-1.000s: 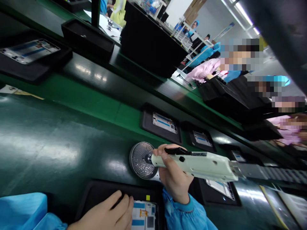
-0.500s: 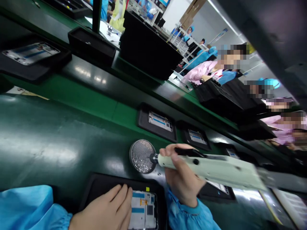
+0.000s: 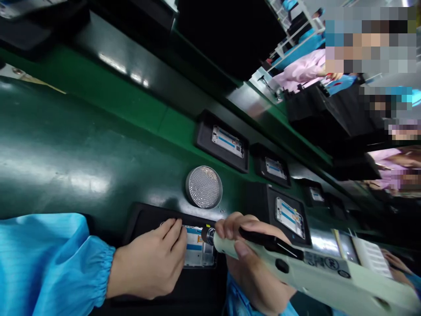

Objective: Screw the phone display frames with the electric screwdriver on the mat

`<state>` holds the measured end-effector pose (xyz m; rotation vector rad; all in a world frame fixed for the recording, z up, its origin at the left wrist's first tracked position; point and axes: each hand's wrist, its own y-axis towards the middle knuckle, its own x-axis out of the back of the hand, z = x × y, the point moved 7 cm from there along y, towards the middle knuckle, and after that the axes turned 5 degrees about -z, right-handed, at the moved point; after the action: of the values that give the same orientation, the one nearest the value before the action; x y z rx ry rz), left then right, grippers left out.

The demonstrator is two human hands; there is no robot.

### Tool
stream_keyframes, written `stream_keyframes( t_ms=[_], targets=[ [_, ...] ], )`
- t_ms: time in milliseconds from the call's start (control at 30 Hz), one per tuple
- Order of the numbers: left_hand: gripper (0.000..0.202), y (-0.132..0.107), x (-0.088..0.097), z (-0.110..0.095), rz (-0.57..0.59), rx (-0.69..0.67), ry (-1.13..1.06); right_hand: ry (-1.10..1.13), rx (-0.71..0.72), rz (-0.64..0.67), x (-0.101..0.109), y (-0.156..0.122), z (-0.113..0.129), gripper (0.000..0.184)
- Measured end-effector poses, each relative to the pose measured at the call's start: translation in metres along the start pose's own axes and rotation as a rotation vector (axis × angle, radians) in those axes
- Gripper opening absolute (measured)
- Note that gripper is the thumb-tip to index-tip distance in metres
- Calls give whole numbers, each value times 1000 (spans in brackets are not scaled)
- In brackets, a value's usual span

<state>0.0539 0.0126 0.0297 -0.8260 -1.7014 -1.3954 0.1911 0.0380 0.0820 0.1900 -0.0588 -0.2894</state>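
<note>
My right hand [image 3: 253,259] grips a pale green electric screwdriver [image 3: 315,274] with a black lever along its side. Its dark tip end [image 3: 207,235] is over the upper right of a silver phone frame [image 3: 194,253]; whether the bit touches is hidden. That frame, with blue strips, lies in a black tray [image 3: 148,215]. Across its left part rests my left hand [image 3: 154,256], fingers stretched out side by side, thumb out of sight. Just beyond the tray stands a round metal screw dish [image 3: 204,187] with a perforated face.
A few loose screws [image 3: 222,210] lie beside the dish. To the right, a phone frame [image 3: 290,218] sits in another black tray. More trays [image 3: 225,140] line the far strip of the green bench [image 3: 82,145]. Another person's hand [image 3: 394,263] shows at far right, beside a white ribbed tray [image 3: 371,256].
The screwdriver tip has moved from the screw dish back to the phone frame. My left hand stays on the frame. The view has tilted down.
</note>
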Motion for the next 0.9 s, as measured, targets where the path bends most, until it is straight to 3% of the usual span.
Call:
stream_keyframes(
  t_ms=[667, 900],
  targets=[
    [38, 2, 1, 1, -5, 25, -12, 11, -36, 2, 1, 1, -9, 23],
    [36, 2, 4, 0, -16, 32, -25, -14, -19, -54, -1, 2, -9, 11]
  ],
)
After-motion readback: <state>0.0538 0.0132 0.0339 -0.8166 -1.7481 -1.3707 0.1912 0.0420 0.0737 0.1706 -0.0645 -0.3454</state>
